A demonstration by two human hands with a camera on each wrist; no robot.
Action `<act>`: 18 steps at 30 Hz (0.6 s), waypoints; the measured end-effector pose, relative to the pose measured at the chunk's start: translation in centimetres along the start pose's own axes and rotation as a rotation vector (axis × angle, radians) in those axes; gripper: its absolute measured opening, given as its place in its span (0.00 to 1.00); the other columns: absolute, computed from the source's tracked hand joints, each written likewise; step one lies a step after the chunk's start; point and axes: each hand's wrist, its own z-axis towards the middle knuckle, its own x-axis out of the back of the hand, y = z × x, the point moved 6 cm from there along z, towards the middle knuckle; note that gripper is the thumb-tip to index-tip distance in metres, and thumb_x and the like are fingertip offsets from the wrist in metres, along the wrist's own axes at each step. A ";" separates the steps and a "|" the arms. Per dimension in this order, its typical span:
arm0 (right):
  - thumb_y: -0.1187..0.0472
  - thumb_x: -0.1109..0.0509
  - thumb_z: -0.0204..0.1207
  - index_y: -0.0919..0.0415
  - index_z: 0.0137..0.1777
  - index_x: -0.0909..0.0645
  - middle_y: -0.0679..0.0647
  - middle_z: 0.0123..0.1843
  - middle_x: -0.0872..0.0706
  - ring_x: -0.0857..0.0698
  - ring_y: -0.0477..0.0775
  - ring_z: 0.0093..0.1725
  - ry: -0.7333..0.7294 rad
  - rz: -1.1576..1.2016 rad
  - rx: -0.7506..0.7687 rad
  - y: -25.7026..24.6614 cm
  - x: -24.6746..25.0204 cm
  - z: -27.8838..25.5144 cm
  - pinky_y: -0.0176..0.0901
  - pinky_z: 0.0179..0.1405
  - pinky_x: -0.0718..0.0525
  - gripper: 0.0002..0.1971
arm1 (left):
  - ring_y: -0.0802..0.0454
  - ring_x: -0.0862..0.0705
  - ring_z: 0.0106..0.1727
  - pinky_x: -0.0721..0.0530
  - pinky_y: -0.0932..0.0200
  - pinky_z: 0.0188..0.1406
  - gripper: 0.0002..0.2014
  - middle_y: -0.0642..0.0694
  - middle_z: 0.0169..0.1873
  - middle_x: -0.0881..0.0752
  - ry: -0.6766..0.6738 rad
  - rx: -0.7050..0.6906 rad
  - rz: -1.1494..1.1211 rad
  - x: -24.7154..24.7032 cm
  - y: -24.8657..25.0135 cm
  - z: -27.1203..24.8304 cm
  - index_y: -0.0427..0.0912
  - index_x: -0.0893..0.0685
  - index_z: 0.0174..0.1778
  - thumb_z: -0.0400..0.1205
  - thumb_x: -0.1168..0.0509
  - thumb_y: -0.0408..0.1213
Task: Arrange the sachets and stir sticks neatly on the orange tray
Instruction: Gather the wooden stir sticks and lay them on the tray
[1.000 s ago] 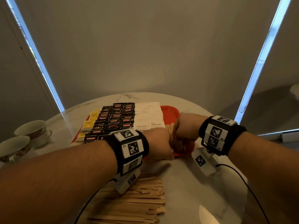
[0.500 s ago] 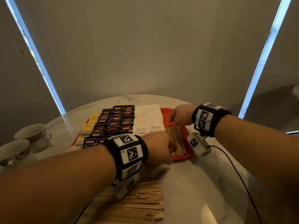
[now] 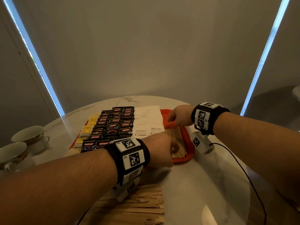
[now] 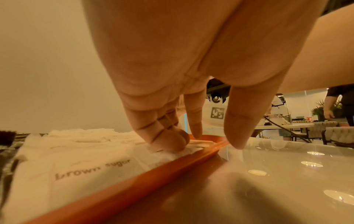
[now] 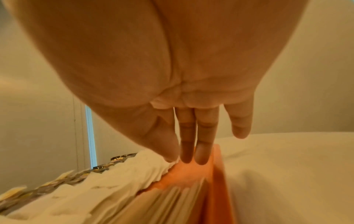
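The orange tray holds rows of yellow sachets, black Kopiko sachets and white brown sugar sachets. Wooden stir sticks lie lengthwise along its right side. My left hand is at the sticks' near ends; its fingertips press on a white sachet and the stick ends, thumb outside the tray rim. My right hand is at the far end, its straight fingers pointing down onto bare tray just beyond the sticks. Neither hand holds anything.
A loose pile of stir sticks lies on the round marble table under my left forearm. Two cups stand at the left edge. A black cable trails from my right wrist. A person stands far off.
My right hand has left the sticks' near end beside my left hand and moved to their far end, fingers now straight. My left hand has stayed at the near end.
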 end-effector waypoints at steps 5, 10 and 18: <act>0.69 0.39 0.85 0.49 0.76 0.17 0.49 0.76 0.17 0.20 0.54 0.74 -0.067 0.022 -0.003 0.1 -0.8 -0.1 0.49 0.73 0.23 0.24 | 0.48 0.21 0.74 0.20 0.54 0.71 0.30 0.48 0.76 0.20 -0.046 -0.004 0.022 -0.3 0.6 0.2 0.49 0.23 0.83 0.83 0.26 0.41; 0.65 0.34 0.84 0.47 0.70 0.13 0.45 0.70 0.13 0.17 0.51 0.67 -0.010 0.084 -0.003 0.4 -0.5 0.0 0.47 0.67 0.19 0.19 | 0.48 0.21 0.74 0.21 0.55 0.69 0.30 0.48 0.77 0.20 -0.037 -0.002 0.019 -0.2 0.6 0.1 0.48 0.23 0.83 0.84 0.26 0.40; 0.63 0.27 0.80 0.48 0.57 0.09 0.46 0.54 0.11 0.15 0.48 0.52 0.025 0.140 0.012 0.0 -0.8 -0.8 0.41 0.48 0.17 0.11 | 0.52 0.18 0.66 0.19 0.61 0.59 0.21 0.51 0.67 0.16 0.059 0.004 -0.007 0.6 0.4 0.0 0.51 0.14 0.71 0.82 0.28 0.32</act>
